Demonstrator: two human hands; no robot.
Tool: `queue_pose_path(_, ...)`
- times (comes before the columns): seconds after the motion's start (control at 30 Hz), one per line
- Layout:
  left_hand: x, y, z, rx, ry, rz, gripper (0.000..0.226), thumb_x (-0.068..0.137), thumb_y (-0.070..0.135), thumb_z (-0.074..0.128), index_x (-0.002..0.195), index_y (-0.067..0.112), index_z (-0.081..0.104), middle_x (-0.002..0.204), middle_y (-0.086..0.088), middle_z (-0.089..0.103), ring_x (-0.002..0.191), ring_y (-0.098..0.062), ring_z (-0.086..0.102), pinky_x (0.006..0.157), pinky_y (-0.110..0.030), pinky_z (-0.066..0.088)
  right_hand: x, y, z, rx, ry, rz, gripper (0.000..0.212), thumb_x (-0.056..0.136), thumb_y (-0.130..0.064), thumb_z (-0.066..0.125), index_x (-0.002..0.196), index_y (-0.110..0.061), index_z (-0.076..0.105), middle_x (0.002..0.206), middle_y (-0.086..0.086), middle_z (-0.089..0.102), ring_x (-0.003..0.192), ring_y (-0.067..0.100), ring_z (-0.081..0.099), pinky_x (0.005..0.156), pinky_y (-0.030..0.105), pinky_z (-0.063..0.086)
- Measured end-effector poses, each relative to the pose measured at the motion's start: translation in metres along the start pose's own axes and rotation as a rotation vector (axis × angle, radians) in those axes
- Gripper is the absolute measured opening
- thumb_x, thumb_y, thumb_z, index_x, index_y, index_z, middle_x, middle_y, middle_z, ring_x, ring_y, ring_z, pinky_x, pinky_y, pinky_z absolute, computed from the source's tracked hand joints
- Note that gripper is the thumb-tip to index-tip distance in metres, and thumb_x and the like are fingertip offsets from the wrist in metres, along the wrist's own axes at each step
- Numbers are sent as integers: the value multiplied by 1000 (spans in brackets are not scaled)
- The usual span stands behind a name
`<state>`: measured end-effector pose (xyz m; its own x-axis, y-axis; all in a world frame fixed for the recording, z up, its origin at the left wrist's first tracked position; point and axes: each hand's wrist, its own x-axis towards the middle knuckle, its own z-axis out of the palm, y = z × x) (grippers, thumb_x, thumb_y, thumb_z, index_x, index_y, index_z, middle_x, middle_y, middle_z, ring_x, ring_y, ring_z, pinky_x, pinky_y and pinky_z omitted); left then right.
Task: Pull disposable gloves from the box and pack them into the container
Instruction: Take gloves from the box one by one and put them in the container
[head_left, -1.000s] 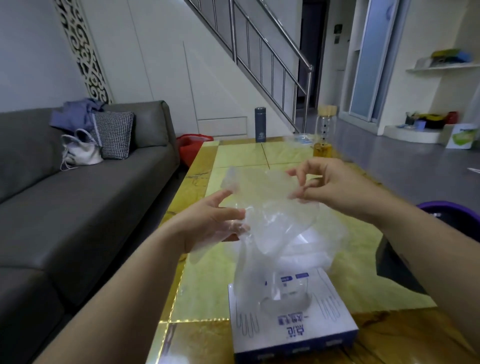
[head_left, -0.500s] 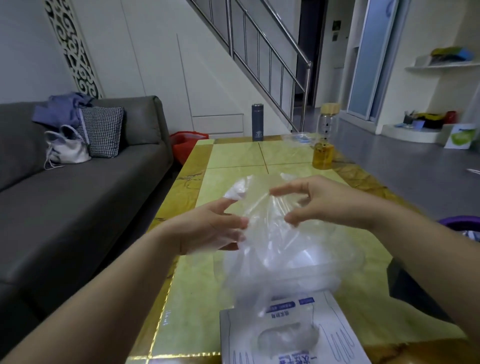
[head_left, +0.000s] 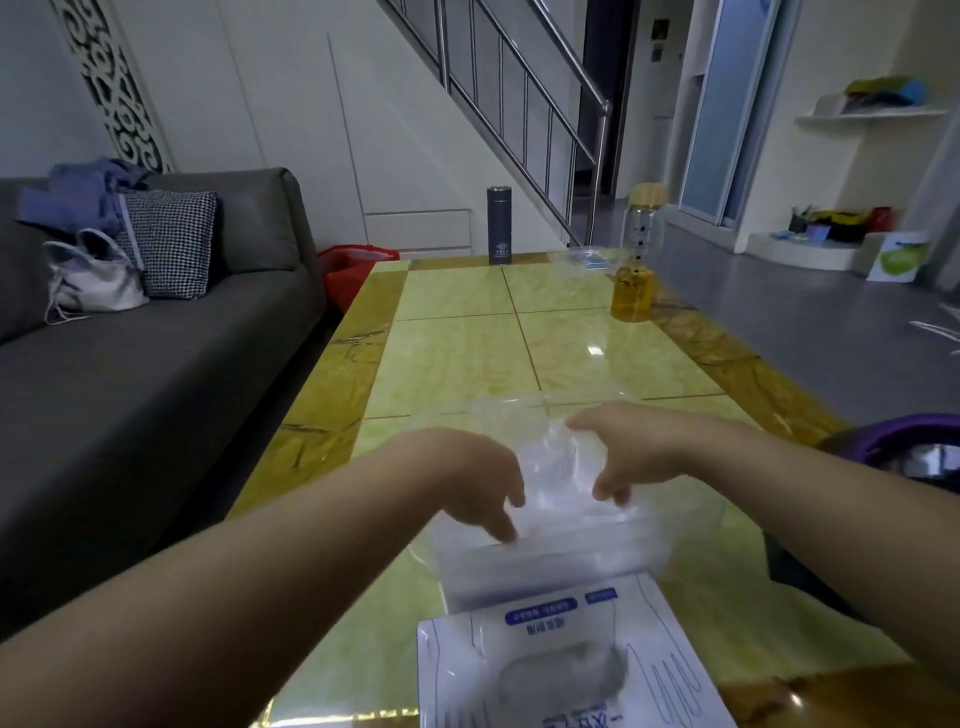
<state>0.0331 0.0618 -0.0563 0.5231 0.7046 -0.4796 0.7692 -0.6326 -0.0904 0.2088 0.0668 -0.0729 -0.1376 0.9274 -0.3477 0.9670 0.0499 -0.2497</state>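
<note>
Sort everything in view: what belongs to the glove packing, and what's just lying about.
Job in hand:
- glove box
- clear glove between the hands
- clear container behind the box
- left hand, right hand

Lying about:
- dark flask
- bottle of amber liquid
- handbag and checked cushion on the sofa
- red bag
</note>
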Motion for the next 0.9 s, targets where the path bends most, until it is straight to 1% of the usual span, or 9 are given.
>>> queue_pose_path(0.1, 16, 0, 13, 34, -95, -24, 52, 96, 38, 50, 145, 24, 37, 150, 2, 35, 137, -20, 33, 109, -34, 28, 5, -2, 11, -148, -28, 24, 82, 84, -8, 68, 150, -11, 19, 129, 9, 58, 82, 13, 67, 66, 20, 50)
queue_pose_path(0.2, 27, -1, 23, 38, -131, -3, 47, 99, 30, 46, 145, 25, 38, 151, 2, 34, 136, -20, 34, 108, -31, 27, 6, -7, 15, -288, -28, 54, 77, 80, -15, 74, 145, -14, 32, 140, 8, 43, 111, 24, 57, 88, 32, 51)
queue_pose_path(0.27, 31, -3, 27, 26, -141, 0, 46, 99, 22, 44, 144, 26, 39, 149, 1, 36, 134, -20, 36, 106, -29, 29, -1, -14, 11, -464, 92, 41, 66, 81, -19, 74, 139, -20, 42, 143, 8, 32, 121, 28, 44, 93, 35, 46)
queue_pose_path(0.37, 38, -4, 30, 17, -164, -1, 47, 98, 16, 42, 144, 24, 40, 147, -1, 39, 131, -20, 40, 103, -28, 31, -4, -21, 8, -706, 356, -82, 41, 84, -21, 68, 124, -21, 56, 133, 7, 38, 118, 26, 40, 86, 33, 38)
queue_pose_path(0.47, 43, -2, 31, 19, -219, 9, 46, 98, 12, 41, 143, 21, 41, 144, -3, 43, 127, -21, 44, 100, -28, 33, 8, -21, 17, -437, 81, -53, 62, 80, -25, 75, 135, -17, 49, 134, 5, 43, 111, 25, 53, 89, 33, 48)
queue_pose_path(0.53, 47, -1, 34, 14, -250, 16, 41, 99, 14, 38, 140, 17, 46, 140, -6, 47, 124, -25, 48, 100, -31, 36, 20, -14, 27, -347, -162, -42, 89, 76, -27, 78, 149, -21, 27, 151, 4, 28, 131, 28, 41, 104, 39, 41)
queue_pose_path(0.63, 48, -2, 38, 10, -253, 16, 39, 100, 19, 37, 136, 13, 50, 137, -9, 49, 122, -27, 49, 100, -34, 38, 29, -6, 35, -271, -294, -83, 95, 78, -22, 77, 152, -19, 17, 159, 4, 14, 144, 26, 20, 115, 42, 26)
queue_pose_path(0.77, 34, -5, 36, -34, -41, 17, 41, 98, 16, 45, 138, 25, 48, 140, -2, 47, 125, -21, 46, 100, -30, 36, 15, -6, 29, -284, -220, -99, 87, 83, -30, 72, 151, -21, 19, 158, 0, 20, 143, 21, 22, 115, 37, 24)
queue_pose_path(0.9, 7, -10, 30, -106, 283, 6, 38, 93, 37, 56, 131, 33, 53, 132, 5, 52, 117, -15, 51, 99, -34, 43, -22, -5, 9, -131, 10, -166, 50, 91, -33, 61, 138, -20, 47, 135, -2, 54, 115, 13, 53, 91, 22, 40)
